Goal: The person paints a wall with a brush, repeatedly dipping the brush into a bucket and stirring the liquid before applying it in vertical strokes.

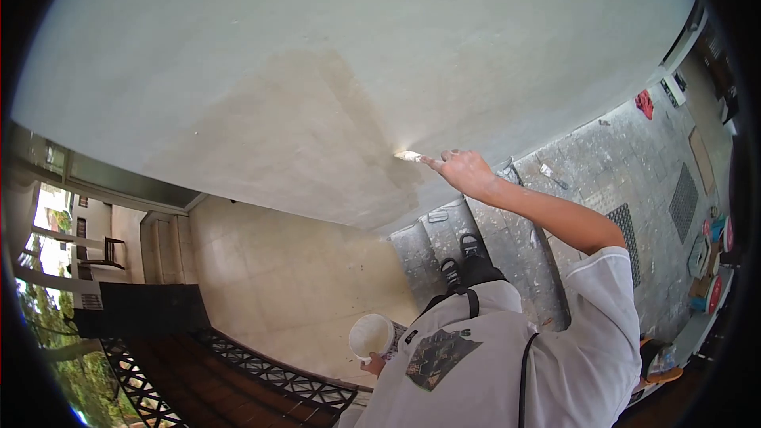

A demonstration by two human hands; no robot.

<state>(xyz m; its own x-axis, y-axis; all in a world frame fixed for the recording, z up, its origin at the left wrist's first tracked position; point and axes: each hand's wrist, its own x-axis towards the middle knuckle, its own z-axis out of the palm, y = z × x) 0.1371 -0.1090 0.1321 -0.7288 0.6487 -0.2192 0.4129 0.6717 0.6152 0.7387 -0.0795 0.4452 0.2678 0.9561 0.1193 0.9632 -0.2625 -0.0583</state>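
My right hand (468, 174), its fingers smeared with white, grips a paintbrush (409, 156). The brush tip meets the pale wall (507, 24) at the edge of a darker, damp-looking beige patch (277, 111). Low by my left side, my left hand (372, 363) closes on the side of a white bucket (371, 331). Its round mouth tilts toward my view, and pale material shows inside. Most of the left hand is hidden behind my shirt and the bucket.
My sandalled feet (460, 257) stand on grey steps (539, 269) spattered with white. A white-smeared tool (553, 177) lies on the upper paving, with a red cloth (644, 104) and dark mats (683, 202) beyond. A metal railing (269, 368) runs at lower left, above beige floor tiles (293, 269).
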